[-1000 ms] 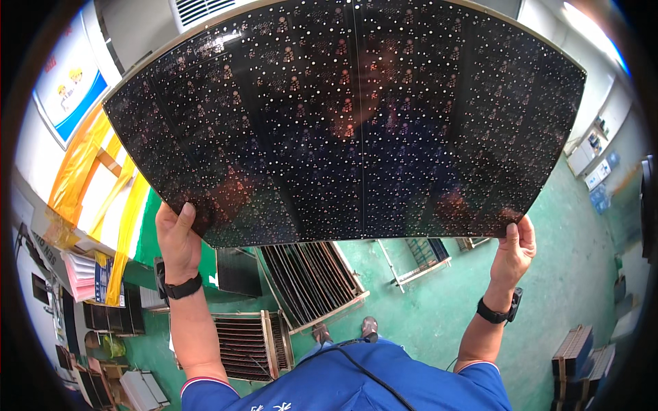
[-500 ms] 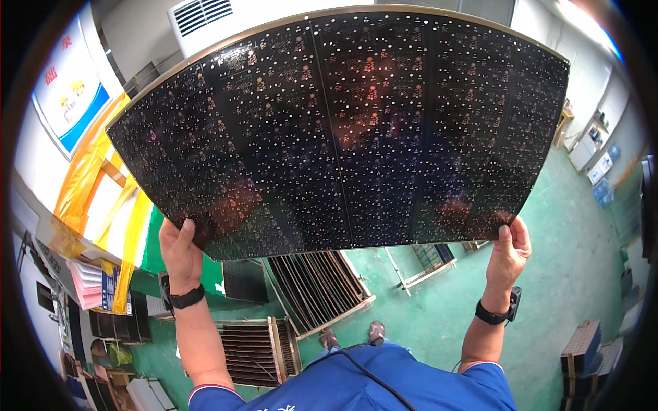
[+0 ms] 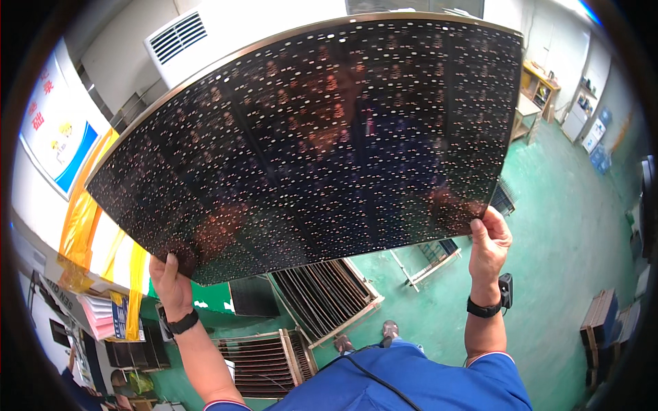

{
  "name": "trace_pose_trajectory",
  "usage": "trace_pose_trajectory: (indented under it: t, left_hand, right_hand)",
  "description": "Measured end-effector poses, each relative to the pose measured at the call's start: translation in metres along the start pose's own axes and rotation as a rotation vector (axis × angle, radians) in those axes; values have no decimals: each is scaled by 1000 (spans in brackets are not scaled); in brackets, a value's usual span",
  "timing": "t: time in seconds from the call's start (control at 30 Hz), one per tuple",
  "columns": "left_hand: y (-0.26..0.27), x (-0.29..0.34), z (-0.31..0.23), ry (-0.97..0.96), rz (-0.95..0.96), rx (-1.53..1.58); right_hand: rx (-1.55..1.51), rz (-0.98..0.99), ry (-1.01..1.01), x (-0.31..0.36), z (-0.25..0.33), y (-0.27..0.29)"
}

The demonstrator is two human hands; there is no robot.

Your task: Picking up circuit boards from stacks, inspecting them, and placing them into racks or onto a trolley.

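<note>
A large, dark, glossy perforated panel (image 3: 308, 157) fills the upper middle, raised in front of me and tilted lower on its left side. It carries rows of small light dots and faint coppery patterns, with dim reflections across it. My left hand (image 3: 171, 288) is closed on its lower left corner, thumb on the near face. At the lower right corner, my right hand (image 3: 488, 246) pinches the edge, thumb likewise in front. The fingers behind the panel are partly hidden. Both wrists wear black straps with small devices.
Below stand slotted racks (image 3: 322, 301) holding dark panels, with another rack (image 3: 260, 359) nearer me. A low frame (image 3: 435, 257) sits on the green floor. Yellow tape (image 3: 82, 222) wraps something at left. Stacked dark panels (image 3: 603, 322) lie at right. A cable crosses my shirt.
The panel has shifted left in the view and tilted, its left side lower, with both hands still on its corners. The surroundings have shifted in the view too.
</note>
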State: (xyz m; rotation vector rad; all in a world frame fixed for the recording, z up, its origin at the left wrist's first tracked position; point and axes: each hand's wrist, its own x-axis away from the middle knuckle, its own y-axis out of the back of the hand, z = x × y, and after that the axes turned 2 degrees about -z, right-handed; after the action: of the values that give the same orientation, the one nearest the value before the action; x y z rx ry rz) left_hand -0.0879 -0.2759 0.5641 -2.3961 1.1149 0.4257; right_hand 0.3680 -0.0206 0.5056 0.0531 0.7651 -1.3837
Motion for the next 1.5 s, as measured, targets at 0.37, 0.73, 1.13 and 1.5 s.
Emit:
trace_pose_trajectory:
  t: [0.37,0.73,1.13,1.5]
  left_hand:
    - [34,34,-49,0,-82,-142]
    - [57,91,-119,77,-135,-377]
    - [70,118,-132,67,-275,-426]
    - [63,114,-123,40,-310,-485]
  right_hand:
    - [-71,61,-181,27,-18,-25]
    - [-149,260,-374,62,-34,-49]
    - [-199,282,-457,72,-46,-59]
    - [-168,316,-497,72,-51,-57]
